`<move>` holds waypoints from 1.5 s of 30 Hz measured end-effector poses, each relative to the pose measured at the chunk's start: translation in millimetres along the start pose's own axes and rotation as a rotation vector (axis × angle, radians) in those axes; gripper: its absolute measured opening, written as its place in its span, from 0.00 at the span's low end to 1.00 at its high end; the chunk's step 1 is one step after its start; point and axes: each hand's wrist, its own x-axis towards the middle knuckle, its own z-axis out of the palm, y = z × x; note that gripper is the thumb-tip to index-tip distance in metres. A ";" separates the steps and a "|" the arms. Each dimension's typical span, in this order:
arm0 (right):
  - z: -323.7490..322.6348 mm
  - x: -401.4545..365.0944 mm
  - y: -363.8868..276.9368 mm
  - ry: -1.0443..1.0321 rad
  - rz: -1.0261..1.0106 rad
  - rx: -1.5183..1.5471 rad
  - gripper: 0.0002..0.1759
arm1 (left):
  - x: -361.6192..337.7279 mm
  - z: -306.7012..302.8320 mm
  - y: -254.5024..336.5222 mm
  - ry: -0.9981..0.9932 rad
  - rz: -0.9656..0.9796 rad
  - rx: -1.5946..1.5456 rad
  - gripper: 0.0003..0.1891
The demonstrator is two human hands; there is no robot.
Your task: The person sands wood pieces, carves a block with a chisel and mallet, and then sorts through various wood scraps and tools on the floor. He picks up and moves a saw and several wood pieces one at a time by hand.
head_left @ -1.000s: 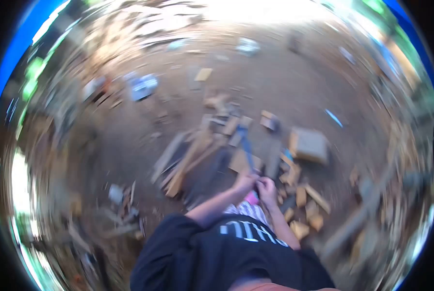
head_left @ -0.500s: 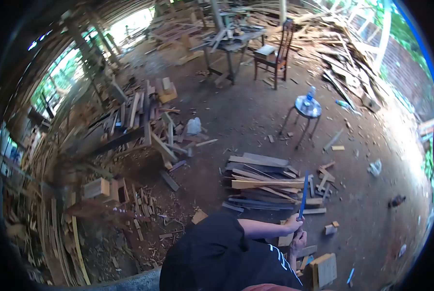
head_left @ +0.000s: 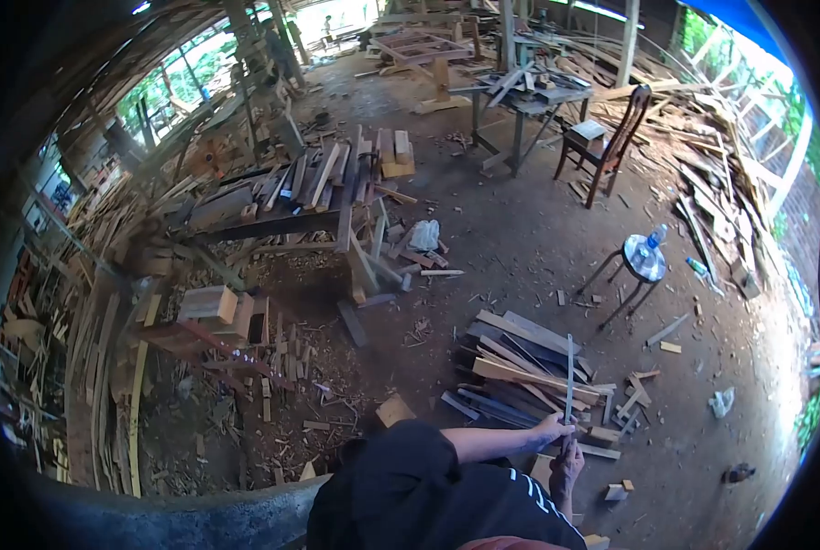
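Observation:
Both hands are close together at the lower middle right. My left hand (head_left: 552, 430) has its fingers closed at the lower part of a long, thin, straight blade-like tool (head_left: 570, 380), which points upward. Just below it, my right hand (head_left: 567, 460) is wrapped round the tool's lower end. Behind the tool, a loose stack of wooden strips (head_left: 520, 367) lies on the ground. Small wood blocks (head_left: 619, 490) rest to the right of my right hand.
A round stool (head_left: 643, 259) holds a plastic bottle (head_left: 654, 236). Farther back stand a wooden chair (head_left: 602, 151) and a cluttered table (head_left: 556, 94). Wood piles (head_left: 323, 183) lie left. A low concrete edge (head_left: 199, 518) runs along the lower left.
The view has shifted, so the stool, chair and table appear farther right and lower. The tool stands more upright and its flat face looks lighter. Both hands remain on it.

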 end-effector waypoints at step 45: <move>-72.6 20.4 4.0 -0.543 0.518 -0.385 0.12 | -26.1 9.4 -124.9 0.494 0.152 -0.218 0.15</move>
